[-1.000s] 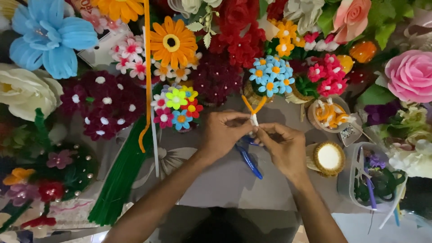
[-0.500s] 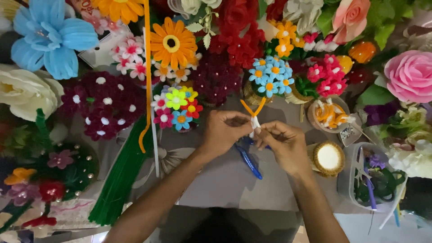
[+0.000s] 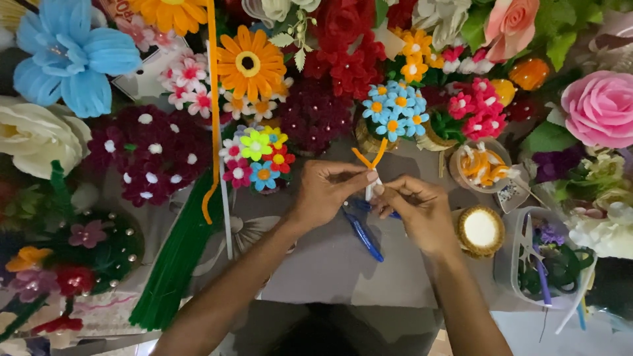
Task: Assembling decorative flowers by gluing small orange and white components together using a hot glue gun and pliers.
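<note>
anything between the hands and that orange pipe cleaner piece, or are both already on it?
Nothing visible stands between them. The left hand and the right hand meet on the white stem just below the orange pipe cleaner, fingertips pinching it. The blue strips lie on the table beneath the hands, out of the way.

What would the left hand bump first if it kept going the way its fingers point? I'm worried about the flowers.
Likely the right hand: the left hand points right, fingertips nearly touching it around the orange pipe cleaner. Depth is unclear.
</note>
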